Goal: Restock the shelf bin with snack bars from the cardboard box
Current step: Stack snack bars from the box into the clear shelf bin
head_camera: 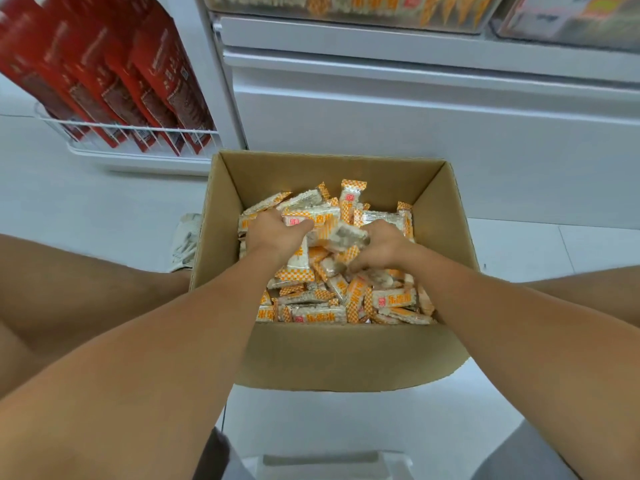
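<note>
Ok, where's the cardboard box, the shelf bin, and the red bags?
cardboard box (346, 358): head view, near outer wall.
shelf bin (450, 24): head view, clear front wall.
red bags (114, 74): head view, front of one bag.

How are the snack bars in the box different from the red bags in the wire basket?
The snack bars are small, with white and orange checked wrappers; the red bags are much taller and dark red. The snack bars lie jumbled every way in the cardboard box, while the red bags stand in a leaning row in the wire basket. Both hands are in among the snack bars; nothing touches the red bags. Both are packaged goods.
</note>
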Motion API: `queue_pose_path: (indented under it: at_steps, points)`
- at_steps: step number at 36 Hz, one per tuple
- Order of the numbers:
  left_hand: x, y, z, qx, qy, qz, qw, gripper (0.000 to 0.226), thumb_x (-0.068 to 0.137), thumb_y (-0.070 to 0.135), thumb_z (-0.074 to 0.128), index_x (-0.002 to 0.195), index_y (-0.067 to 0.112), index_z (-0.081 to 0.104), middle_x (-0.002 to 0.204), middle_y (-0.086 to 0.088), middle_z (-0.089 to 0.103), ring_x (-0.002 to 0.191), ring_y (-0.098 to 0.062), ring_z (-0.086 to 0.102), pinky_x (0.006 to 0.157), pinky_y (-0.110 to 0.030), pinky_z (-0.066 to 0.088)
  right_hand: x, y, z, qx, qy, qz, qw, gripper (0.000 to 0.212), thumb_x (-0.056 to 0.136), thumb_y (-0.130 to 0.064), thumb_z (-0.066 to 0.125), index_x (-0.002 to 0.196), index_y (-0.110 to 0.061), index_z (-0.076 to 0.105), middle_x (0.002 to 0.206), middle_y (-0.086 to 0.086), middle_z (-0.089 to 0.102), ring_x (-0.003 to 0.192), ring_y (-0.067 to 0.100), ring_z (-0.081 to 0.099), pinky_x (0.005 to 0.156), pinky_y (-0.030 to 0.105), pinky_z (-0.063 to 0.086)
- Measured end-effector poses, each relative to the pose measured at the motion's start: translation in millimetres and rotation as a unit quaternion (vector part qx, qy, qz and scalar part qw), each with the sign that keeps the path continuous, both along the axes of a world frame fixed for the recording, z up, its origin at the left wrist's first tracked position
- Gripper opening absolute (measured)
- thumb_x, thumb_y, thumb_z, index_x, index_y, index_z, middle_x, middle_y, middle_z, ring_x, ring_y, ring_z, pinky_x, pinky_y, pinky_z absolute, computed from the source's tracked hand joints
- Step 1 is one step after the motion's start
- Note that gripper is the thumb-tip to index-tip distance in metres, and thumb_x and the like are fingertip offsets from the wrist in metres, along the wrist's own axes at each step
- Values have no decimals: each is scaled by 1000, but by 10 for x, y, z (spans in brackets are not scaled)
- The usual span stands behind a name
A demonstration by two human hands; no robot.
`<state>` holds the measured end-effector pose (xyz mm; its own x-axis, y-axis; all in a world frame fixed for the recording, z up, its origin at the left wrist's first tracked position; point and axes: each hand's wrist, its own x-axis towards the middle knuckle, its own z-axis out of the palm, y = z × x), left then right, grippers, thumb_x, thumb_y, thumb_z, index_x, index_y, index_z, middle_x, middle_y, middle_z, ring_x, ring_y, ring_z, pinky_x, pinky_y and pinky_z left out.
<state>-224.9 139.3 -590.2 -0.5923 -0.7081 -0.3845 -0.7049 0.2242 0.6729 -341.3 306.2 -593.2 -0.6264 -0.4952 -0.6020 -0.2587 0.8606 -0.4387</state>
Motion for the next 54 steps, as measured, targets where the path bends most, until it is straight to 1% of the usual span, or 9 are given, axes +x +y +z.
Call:
queue_pose_path:
  at_steps: [6,10,14,22,31,38,44,49,54]
  points:
    - [-86,98,-35,301,39,107,947,99,75,54,82,151,11,36,144,-6,53,119,-31,59,97,-48,54,-110,50,72,-194,-206,-269,921,86,48,-45,96,121,-14,63,113,1,73,100,20,68,74,36,53]
    - [-205,68,-407,375,45,103,920,149,25,75,91,152,28,31,142,-10,59,125,-32,60,100,-55,50,-63,26,102,-250,-302,-303,869,34,84,-26,79,113,-14,67,109,2,73,91,20,70,86,39,57]
    - [-153,206,-8,395,80,112,908,77,89,30,77,147,14,31,111,-23,72,80,-27,71,70,-39,59,-38,11,76,-249,-311,-330,856,32,92,-21,69,121,-11,62,115,9,70,96,28,72,80,48,61]
    - [-142,228,1,426,71,104,896,51,103,34,55,148,13,41,88,-12,65,81,-26,68,74,-42,61,-39,-24,111,-133,-108,-316,933,76,79,-56,77,132,-9,48,97,-3,56,105,25,61,92,49,57]
    - [-209,291,18,485,69,-20,872,144,55,45,98,161,28,2,165,-4,25,149,-28,30,120,-53,26,55,-192,200,-168,-196,-295,920,61,79,-61,76,106,-10,61,101,6,69,86,20,68,73,37,61]
    - [-212,285,-36,484,100,33,868,116,79,6,80,162,21,-1,169,-1,3,155,-21,-2,123,-44,5,58,-251,253,-180,-203,-321,907,83,93,-77,35,153,-20,36,144,8,50,103,28,58,77,39,51]
    - [-184,272,155,495,116,73,858,38,101,32,50,126,6,63,107,-14,74,98,-26,71,87,-41,56,142,-273,236,-150,-175,-218,948,52,106,-47,40,139,-8,48,98,13,67,67,21,57,55,28,46]
    - [-198,212,33,453,99,79,882,129,46,74,87,154,30,33,158,-3,39,142,-28,42,117,-57,29,268,-421,361,-68,-107,0,992,52,107,-38,36,152,-15,27,99,7,58,62,17,51,53,31,49]
    - [-184,23,-314,445,95,132,880,155,23,81,86,156,29,27,152,-2,47,133,-29,53,104,-52,48,292,-448,682,44,-147,143,978,79,90,-32,65,154,-21,20,107,6,51,81,22,61,69,37,61]
